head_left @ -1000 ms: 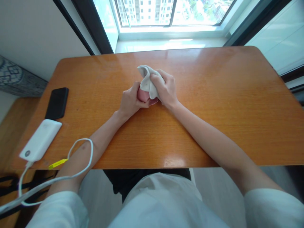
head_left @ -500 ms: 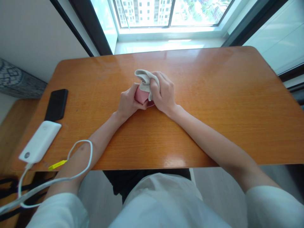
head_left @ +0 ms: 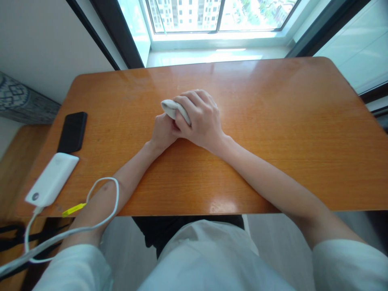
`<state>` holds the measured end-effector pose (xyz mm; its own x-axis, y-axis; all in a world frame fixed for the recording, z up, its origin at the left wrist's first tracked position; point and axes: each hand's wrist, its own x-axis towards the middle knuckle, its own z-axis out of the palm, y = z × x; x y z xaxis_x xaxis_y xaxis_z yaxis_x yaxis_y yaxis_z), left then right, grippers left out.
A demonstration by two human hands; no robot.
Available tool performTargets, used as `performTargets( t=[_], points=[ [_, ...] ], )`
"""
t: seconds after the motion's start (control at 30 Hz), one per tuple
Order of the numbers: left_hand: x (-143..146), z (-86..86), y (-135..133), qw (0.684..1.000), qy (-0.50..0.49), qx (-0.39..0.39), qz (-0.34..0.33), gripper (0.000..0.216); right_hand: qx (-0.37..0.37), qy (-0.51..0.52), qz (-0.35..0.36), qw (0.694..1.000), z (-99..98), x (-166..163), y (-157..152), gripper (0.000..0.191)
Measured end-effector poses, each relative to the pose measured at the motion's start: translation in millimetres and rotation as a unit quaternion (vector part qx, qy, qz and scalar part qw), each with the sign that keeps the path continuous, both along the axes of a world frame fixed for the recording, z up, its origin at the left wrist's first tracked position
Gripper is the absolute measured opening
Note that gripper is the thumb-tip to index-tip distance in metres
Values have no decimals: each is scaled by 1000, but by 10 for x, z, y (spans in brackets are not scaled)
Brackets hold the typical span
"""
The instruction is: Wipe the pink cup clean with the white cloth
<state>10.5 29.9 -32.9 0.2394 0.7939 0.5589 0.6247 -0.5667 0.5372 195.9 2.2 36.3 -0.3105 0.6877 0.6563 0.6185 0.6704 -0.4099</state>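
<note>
My right hand is closed over a folded grey-white cloth, whose rounded end sticks out to the left between thumb and fingers. Directly beneath it, my left hand is curled, its fingers mostly covered by the right hand and the cloth. The small pink block-like thing that showed in the left hand a moment ago is hidden now under the cloth and the right hand. Both hands meet above the middle of the wooden table.
On the table's left side lie a black phone and a white power bank, end to end. A white cable with a yellow tag loops over my left forearm. Beyond the far edge is a window.
My right hand has shifted left and down with the cloth, over the left hand. It now covers the pink thing, which showed before. My left hand has barely moved.
</note>
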Motion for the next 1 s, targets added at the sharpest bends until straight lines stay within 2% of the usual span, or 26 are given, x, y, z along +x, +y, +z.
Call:
performTargets(
  t=[0.1, 0.17, 0.27, 0.37, 0.47, 0.57, 0.67, 0.73, 0.8, 0.9, 1.0],
  points=[
    [63, 102, -85, 1000, -28, 4, 4, 42, -66, 115, -2, 991, -53, 120, 171, 40],
    [97, 146, -122, 999, -32, 17, 5, 45, -118, 205, 25, 971, -133, 185, 278, 49],
    [111, 160, -129, 999, -32, 33, 1, 50, -200, 348, 72, 913, -292, 225, 399, 57],
    [92, 144, -105, 999, -33, 33, 0, 53, -263, 459, 69, 846, -432, 200, 471, 63],
    [68, 133, -91, 999, -33, 26, -1, 55, -279, 501, 51, 818, -481, 157, 477, 66],
    [56, 130, -91, 999, -30, 11, -19, 56, -253, 476, 49, 841, -412, 143, 399, 63],
    [66, 120, -82, 998, -34, -29, -54, 56, -188, 383, 28, 904, -245, 175, 280, 60],
    [85, 113, -62, 995, -39, -47, -76, 55, -128, 287, -2, 950, -113, 219, 226, 58],
    [107, 112, -38, 994, -29, -50, -96, 50, -80, 170, -27, 982, 4, 268, 216, 53],
    [132, 130, -18, 990, -4, -52, -128, 38, -62, 41, -17, 997, 100, 321, 270, 43],
    [127, 151, -32, 989, -37, -71, -124, 44, -60, 1, 26, 998, 112, 306, 317, 39]
  ],
)
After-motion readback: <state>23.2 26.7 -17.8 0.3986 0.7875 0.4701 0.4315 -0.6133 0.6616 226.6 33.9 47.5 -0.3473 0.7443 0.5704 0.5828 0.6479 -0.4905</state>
